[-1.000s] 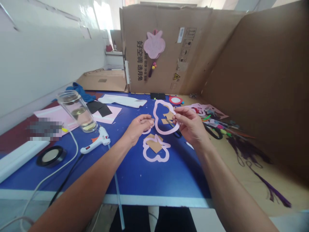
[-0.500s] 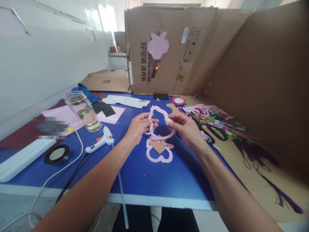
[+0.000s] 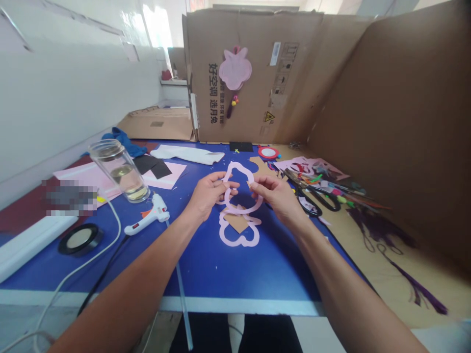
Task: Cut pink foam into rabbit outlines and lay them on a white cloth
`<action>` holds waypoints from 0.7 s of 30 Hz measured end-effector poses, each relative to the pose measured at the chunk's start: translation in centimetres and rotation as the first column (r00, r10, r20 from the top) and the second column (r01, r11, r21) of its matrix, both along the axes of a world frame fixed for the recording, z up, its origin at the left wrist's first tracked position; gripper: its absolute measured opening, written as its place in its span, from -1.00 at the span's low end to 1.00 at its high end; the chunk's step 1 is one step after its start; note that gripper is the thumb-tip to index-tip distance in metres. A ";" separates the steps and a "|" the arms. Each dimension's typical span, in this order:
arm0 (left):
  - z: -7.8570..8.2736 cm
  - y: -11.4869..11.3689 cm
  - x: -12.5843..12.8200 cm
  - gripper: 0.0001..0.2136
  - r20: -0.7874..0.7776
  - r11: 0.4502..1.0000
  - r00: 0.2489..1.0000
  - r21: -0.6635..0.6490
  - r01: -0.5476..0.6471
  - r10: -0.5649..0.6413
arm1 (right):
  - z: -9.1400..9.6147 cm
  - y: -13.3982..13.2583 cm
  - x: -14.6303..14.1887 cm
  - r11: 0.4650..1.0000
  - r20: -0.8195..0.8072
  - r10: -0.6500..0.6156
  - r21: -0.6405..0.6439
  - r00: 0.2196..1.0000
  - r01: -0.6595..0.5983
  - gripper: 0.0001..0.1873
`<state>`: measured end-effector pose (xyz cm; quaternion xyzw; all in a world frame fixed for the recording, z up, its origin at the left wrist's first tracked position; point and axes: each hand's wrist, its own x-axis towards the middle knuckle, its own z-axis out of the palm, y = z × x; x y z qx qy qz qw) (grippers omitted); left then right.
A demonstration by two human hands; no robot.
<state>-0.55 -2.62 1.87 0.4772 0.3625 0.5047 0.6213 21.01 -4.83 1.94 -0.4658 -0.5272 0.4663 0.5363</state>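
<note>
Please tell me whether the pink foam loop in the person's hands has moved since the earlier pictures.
Yes: the pink foam loop has shifted left; it now sits directly above the pink foam outline on the table, not to its right.

Left hand (image 3: 209, 193) and right hand (image 3: 277, 195) raised close together above centre, palms turned inward, fingers curled, thumbs pinching. Left forearm (image 3: 125, 279) and right forearm (image 3: 342, 279) bare, angling inward over the near edge of the worktop (image 3: 235, 274); wrists slightly bent.
</note>
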 end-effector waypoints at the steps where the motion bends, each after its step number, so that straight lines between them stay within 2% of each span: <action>1: 0.0 0.0 0.0 -0.73 -0.009 1.000 1.000 0.003 -0.001 0.001 | 0.1 0.0 0.0 1.000 0.004 0.005 0.001 1.000 -0.005 -0.57; 11: 0.2 -0.2 0.1 -0.70 -0.033 0.999 0.999 0.013 0.031 -0.030 | 0.0 -0.1 -0.3 1.000 0.012 -0.006 0.006 1.000 0.006 -0.61; 21: 0.1 -0.1 0.1 -0.68 -0.035 0.999 0.998 0.004 0.044 -0.044 | -0.1 -0.4 -0.8 0.997 0.034 0.076 -0.021 0.997 -0.076 -0.57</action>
